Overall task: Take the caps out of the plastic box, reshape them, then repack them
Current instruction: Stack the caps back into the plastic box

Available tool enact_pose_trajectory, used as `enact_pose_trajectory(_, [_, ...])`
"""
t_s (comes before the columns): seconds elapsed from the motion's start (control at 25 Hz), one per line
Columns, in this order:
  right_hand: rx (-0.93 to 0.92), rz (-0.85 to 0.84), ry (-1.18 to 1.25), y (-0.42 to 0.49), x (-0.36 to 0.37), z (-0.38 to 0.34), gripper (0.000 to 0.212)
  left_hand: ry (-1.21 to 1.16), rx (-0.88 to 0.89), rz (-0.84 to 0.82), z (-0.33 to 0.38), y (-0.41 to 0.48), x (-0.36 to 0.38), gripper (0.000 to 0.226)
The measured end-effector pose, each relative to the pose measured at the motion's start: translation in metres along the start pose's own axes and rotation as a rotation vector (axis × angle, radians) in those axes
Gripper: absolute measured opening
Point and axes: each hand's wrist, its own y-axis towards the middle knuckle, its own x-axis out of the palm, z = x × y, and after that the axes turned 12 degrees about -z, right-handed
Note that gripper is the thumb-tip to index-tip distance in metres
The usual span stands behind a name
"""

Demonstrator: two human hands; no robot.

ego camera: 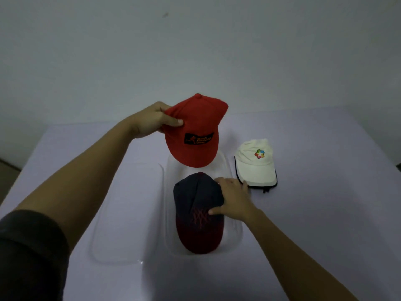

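Currently: left hand (152,120) pinches red fabric cap (195,131) aloft over clear plastic box (235,235), mid-tabletop. Right hand (234,198) grips navy-and-maroon cap (195,205) inside box. White cap (256,164) lies just beside, toward right edge.

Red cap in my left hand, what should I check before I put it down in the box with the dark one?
1. Grip on red cap: ok, left hand pinches its crown.
2. Red cap over plastic box: ok, above the far end.
3. Free room in box: not ok, dark cap fills most of it.
4. Right hand out of the way: not ok, it grips the dark cap.
5. White cap clear: ok, on the table right of the box.
6. Lid clear: ok, left of the box.
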Motion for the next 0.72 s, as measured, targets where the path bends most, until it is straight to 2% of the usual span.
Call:
enact_pose_trajectory(0.16, [-0.086, 0.044, -0.039, -0.015, 0.009, -0.006, 0.088, 0.041, -0.064, -0.177, -0.021, 0.022, 0.023, 0.016])
enact_pose_trajectory(0.44, [-0.208, 0.138, 0.063, -0.026, 0.019, 0.003, 0.082, -0.106, -0.358, -0.384, -0.092, 0.03, 0.062, 0.013])
enact_pose_trajectory(0.6, [-0.209, 0.156, 0.129, -0.024, 0.019, 0.007, 0.08, -0.306, -0.448, -0.39, -0.125, 0.029, 0.075, 0.032])
enact_pose_trajectory(0.72, [-0.197, 0.109, 0.171, -0.016, 0.014, 0.011, 0.085, -0.28, -0.416, -0.337, -0.129, 0.029, 0.082, 0.032])
